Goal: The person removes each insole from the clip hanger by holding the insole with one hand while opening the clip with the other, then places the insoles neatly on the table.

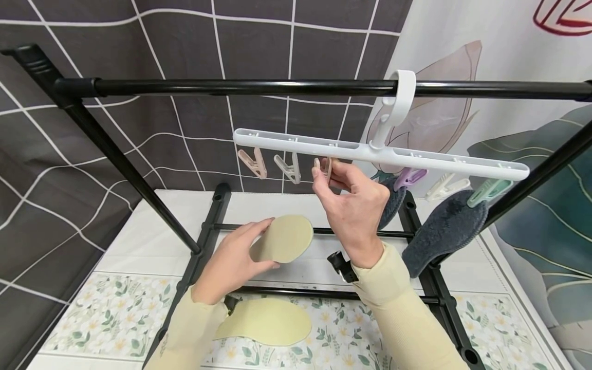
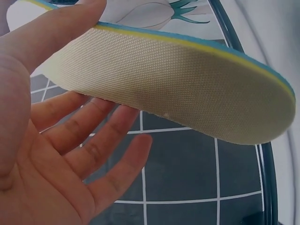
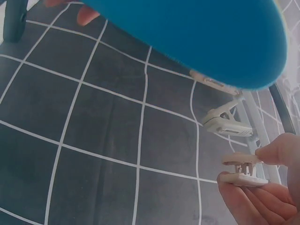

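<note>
My left hand (image 1: 231, 262) holds a pale yellow insole (image 1: 289, 239) between thumb and fingers, below the white hanger (image 1: 319, 146). In the left wrist view the insole shows a woven beige face and a blue-and-yellow edge; its blue face (image 3: 201, 37) fills the top of the right wrist view. With thumb and fingers, my right hand (image 1: 353, 205) pinches the handles of a beige clip (image 3: 241, 179) under the hanger. That clip's jaws look spread, with nothing between them. A pink clip (image 1: 253, 163) and a grey-white clip (image 1: 289, 168) hang left of it.
The hanger hooks over a black rail (image 1: 240, 87). On its right side hang purple, cream and green clips (image 1: 490, 192), with dark fuzzy insoles (image 1: 444, 231). Another pale yellow insole (image 1: 273, 322) lies below on the floral surface. Black legs and crossbars stand around.
</note>
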The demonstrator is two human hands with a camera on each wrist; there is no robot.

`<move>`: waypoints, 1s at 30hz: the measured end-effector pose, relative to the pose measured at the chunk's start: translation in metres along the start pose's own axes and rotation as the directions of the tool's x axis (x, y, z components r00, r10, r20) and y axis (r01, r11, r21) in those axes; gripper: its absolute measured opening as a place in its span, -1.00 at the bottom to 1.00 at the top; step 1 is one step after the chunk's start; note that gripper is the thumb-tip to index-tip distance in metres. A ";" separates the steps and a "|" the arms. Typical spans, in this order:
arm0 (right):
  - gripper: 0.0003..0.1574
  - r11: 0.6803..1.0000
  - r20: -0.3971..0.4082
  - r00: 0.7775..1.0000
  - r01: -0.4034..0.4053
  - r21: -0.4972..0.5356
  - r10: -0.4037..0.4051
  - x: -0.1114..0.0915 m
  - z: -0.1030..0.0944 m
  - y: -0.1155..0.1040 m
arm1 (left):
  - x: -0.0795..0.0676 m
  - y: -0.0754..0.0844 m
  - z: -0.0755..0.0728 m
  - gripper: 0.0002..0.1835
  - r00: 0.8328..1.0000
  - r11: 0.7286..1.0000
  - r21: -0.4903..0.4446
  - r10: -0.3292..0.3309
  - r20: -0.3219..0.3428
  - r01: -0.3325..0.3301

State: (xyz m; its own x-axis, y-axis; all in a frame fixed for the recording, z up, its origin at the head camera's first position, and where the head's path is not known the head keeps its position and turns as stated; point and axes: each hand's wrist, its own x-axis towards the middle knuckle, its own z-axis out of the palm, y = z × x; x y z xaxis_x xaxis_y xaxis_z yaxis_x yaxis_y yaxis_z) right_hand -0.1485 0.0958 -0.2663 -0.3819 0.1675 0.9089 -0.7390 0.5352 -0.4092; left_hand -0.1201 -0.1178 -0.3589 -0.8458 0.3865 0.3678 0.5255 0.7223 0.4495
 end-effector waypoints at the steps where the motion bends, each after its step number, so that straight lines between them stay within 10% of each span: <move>1: -0.79 1.000 0.003 1.000 0.001 0.000 -0.001 0.000 0.000 0.000 | -0.001 0.000 -0.001 -0.09 1.000 1.000 0.002 -0.005 0.002 0.005; 30: -0.79 0.998 -0.009 1.000 0.007 -0.058 -0.008 0.000 -0.001 0.004 | -0.037 0.008 -0.014 -0.08 0.997 0.990 0.136 0.022 0.074 -0.032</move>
State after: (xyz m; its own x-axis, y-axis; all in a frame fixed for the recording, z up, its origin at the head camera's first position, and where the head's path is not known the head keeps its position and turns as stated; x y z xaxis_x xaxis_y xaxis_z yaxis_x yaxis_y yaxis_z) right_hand -0.1509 0.0987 -0.2683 -0.3713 0.1710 0.9126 -0.7084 0.5832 -0.3975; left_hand -0.0835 -0.1338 -0.3576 -0.8384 0.4439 0.3163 0.5351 0.7809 0.3223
